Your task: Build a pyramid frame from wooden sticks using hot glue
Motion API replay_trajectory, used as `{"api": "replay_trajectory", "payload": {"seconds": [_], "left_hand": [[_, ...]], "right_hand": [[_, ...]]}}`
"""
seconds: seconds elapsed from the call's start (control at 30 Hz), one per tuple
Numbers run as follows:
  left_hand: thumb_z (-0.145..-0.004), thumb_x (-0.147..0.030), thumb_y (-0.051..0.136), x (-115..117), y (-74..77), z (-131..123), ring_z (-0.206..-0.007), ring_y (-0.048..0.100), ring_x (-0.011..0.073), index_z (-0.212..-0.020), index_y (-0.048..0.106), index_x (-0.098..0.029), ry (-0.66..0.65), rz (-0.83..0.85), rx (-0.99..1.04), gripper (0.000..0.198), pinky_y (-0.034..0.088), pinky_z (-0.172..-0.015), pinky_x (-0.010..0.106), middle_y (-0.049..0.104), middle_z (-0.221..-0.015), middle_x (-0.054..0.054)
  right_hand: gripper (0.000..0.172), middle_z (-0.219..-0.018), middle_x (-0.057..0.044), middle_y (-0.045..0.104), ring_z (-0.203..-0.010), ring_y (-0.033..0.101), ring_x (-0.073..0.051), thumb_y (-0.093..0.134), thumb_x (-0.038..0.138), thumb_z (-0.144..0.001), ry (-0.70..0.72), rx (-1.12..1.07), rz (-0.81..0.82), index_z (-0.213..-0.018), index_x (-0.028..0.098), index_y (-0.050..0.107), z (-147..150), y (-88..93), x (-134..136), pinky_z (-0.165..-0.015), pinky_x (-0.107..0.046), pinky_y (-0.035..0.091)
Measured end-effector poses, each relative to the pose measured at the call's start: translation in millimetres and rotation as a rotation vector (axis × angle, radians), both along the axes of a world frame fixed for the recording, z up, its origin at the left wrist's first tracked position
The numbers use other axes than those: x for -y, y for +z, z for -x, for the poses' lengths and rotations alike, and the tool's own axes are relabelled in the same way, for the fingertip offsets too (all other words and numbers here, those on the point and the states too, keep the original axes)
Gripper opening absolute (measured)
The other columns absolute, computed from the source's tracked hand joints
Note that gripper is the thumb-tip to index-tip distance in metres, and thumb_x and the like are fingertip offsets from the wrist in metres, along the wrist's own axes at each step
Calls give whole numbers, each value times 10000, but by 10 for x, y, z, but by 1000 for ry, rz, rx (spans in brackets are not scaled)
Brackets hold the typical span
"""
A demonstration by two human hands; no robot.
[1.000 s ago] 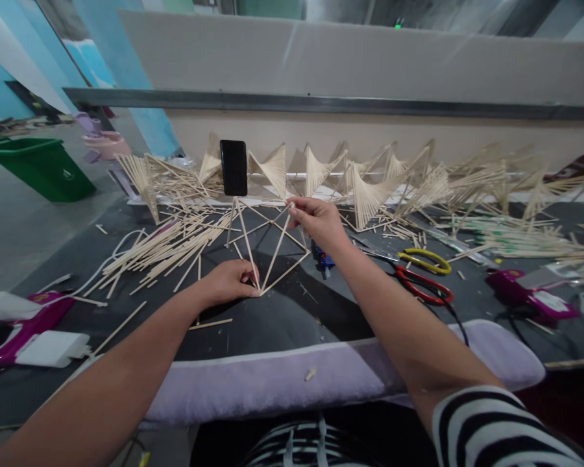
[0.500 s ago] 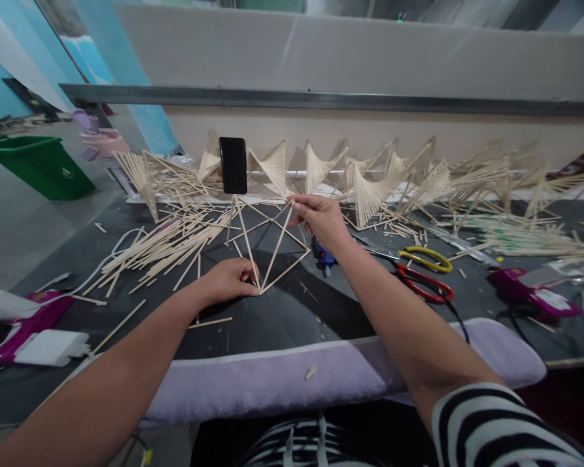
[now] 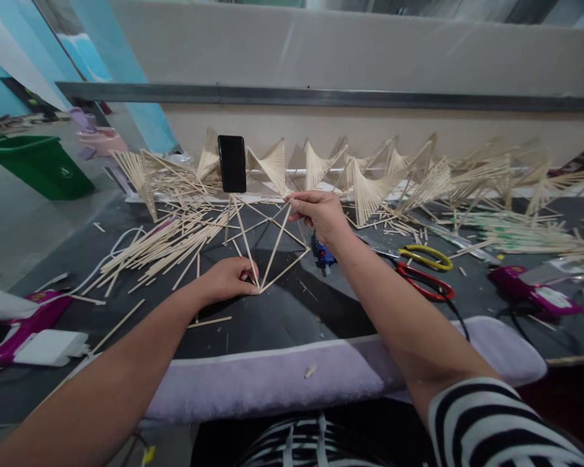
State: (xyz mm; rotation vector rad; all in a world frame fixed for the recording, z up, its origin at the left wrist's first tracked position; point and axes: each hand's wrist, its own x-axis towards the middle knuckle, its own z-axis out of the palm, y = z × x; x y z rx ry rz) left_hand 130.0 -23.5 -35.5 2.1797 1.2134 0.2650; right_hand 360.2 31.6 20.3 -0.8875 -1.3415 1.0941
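Note:
A frame of thin wooden sticks [image 3: 267, 243] stands on the dark table [image 3: 282, 318] in front of me. My left hand [image 3: 228, 279] pinches its near bottom corner where sticks meet on the table. My right hand [image 3: 318, 211] pinches the upper right corner of the frame, held above the table. A blue glue gun [image 3: 324, 255] lies just under my right wrist.
Loose sticks [image 3: 160, 243] are heaped at left. Finished stick fans [image 3: 370, 178] line the back, with a black phone [image 3: 232, 163] propped among them. Yellow scissors [image 3: 425, 256], red scissors [image 3: 425, 283] and a purple glue gun [image 3: 530, 292] lie at right; another purple glue gun [image 3: 19, 327] at left.
My right hand has lifted slightly with the frame's upper corner. My left hand has stayed on the bottom corner.

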Motion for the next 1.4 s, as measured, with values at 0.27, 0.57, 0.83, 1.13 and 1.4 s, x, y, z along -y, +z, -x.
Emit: {"api": "replay_trajectory", "payload": {"seconds": [0.27, 0.57, 0.83, 1.13, 1.4], "left_hand": [[-632, -405, 659, 5, 25, -4, -648, 494, 126, -803, 628, -173, 2, 1, -2, 290, 336, -582, 215, 515, -689, -28], [-644, -406, 654, 8, 27, -2, -640, 487, 122, -814, 624, -166, -2, 20, -4, 296, 338, -590, 215, 501, -684, -30], [-636, -404, 660, 1, 14, -5, -644, 489, 125, -813, 623, -166, 2, 12, 2, 299, 337, -590, 215, 507, -684, -28], [-624, -400, 663, 11, 18, -8, -631, 476, 119, -793, 624, -171, 21, 30, 11, 287, 331, -577, 208, 496, -668, -33], [-625, -406, 662, 18, 33, -12, -627, 473, 120, -790, 622, -168, 21, 25, 10, 292, 323, -567, 207, 496, -662, -32]], "right_hand": [[299, -960, -78, 677, -612, 644, -117, 664, 411, -694, 62, 100, -23, -876, 177, 697, -72, 17, 39, -321, -171, 255], [312, -832, -63, 683, -531, 610, -92, 674, 405, -679, 36, 93, -14, -873, 161, 686, -56, -9, -14, -314, -169, 217], [247, -696, -17, 656, -409, 482, -43, 668, 355, -684, -14, 63, -65, -806, 140, 668, 9, -22, -39, -355, -183, 314], [211, -695, -16, 655, -417, 481, -50, 669, 341, -665, -25, 61, -57, -764, 156, 653, 18, -3, -39, -351, -182, 304], [226, -527, 28, 558, -400, 466, -54, 653, 367, -684, -69, 80, -79, -755, 152, 650, 49, -29, -40, -353, -182, 282]]}}
